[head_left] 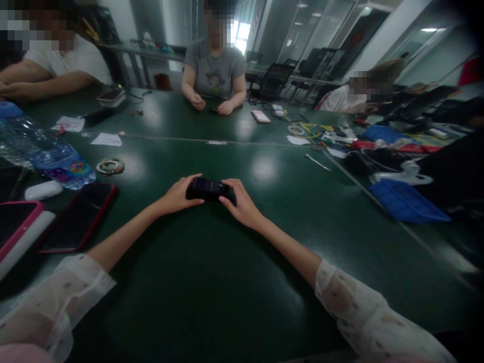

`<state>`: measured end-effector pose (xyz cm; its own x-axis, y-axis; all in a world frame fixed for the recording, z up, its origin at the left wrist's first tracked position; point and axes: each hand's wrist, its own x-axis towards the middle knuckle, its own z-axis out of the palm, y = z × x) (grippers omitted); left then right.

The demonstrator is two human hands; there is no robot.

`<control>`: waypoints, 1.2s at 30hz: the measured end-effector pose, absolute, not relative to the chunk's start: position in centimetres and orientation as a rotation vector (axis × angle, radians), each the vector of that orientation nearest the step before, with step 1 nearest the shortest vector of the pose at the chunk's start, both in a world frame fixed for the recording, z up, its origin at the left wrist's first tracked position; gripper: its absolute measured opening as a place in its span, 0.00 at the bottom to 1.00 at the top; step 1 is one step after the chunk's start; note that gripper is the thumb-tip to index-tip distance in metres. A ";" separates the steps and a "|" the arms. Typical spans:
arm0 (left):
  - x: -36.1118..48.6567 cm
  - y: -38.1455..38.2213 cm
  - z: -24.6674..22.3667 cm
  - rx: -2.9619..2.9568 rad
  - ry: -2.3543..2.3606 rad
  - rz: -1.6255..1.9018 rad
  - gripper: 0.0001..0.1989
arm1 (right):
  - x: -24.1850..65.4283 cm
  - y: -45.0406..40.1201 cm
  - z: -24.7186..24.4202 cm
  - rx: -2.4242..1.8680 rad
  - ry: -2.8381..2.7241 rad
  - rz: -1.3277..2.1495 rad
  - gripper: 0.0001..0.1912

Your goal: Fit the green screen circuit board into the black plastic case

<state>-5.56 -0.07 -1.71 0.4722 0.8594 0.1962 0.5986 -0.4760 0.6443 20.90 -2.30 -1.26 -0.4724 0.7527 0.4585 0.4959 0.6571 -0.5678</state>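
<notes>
Between my two hands is a black handheld device (209, 188) with a small dark screen on its left part and what look like controls on its right part. My left hand (180, 194) grips its left end, fingers behind and thumb along the front edge. Its right end is held by my right hand (242, 201), with fingers over the far side and the thumb at the front. The device is at the green tabletop (212, 282); whether it rests on it I cannot tell. My fingers cover both of its ends.
On the left lie a red-edged phone (81, 217), a white case (43, 190), a large water bottle (49, 151) and bracelets (110, 166). To the right are a wrench (318, 162), a blue tray (408, 200) and tangled cables (313, 132). Several people sit around the table.
</notes>
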 end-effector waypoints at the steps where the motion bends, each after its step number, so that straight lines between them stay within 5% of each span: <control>1: -5.5 -0.1 -1.6 2.227 1.219 0.689 0.43 | 20.9 -2.3 -1.3 -0.958 -2.194 0.472 0.24; 36: -4.5 -1.6 -2.6 2.342 1.340 0.745 0.40 | 20.3 -3.1 -1.2 -1.060 -2.374 0.190 0.28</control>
<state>-4.51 -1.61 -2.58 0.4173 0.8671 0.2721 0.6885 -0.4970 0.5282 20.27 -3.13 -1.18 -0.5526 0.7260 0.4093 0.6517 0.6826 -0.3308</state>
